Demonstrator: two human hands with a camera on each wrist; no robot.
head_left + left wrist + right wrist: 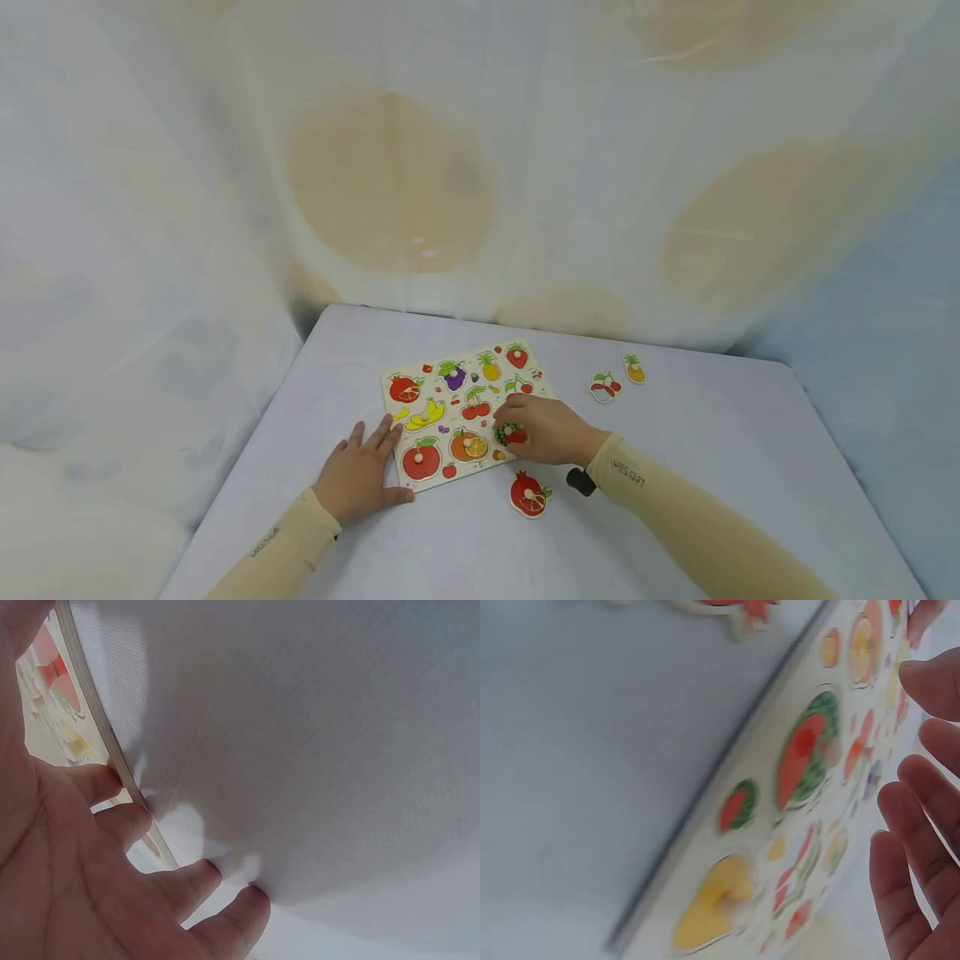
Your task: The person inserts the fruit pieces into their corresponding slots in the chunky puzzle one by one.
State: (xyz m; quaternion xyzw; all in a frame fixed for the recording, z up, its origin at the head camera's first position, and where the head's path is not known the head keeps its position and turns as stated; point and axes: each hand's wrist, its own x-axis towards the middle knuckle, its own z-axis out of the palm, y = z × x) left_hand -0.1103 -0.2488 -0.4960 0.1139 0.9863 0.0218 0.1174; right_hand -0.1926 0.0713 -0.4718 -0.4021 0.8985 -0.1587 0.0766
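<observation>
- left hand [358,475] is flat on the table [712,433], palm down, fingers straight and a bit spread, pointing away from the person toward the far right
- its fingertips [112,780] are right up against the near left edge of the board [468,414]; the left wrist view shows them touching the rim, thumb sticking out along the near edge
- right hand [547,429] comes in from the right, forearm angled across the table, knuckles up, fingers curled down over the watermelon piece [512,433]
- can't really tell whether it's pinching the piece's knob or just resting on it; in the right wrist view the fingers [919,825] look loose and apart, hovering just above the board, so no clear grip
- the watermelon piece sits at the near right part of the board, just right of the orange [468,447]; in the wrist view its long axis runs roughly along the board's right edge
- the board lies flat, a bit left of the table's middle, long axis running left to right and twisted slightly, right end farther away
- the two hands are apart, one at each end of the board's near side
- a loose pomegranate piece [529,494] lies on the table just near of the right hand
- a cherry piece [604,387] and a pineapple piece [634,368] lie off to the far right, well clear of the board
</observation>
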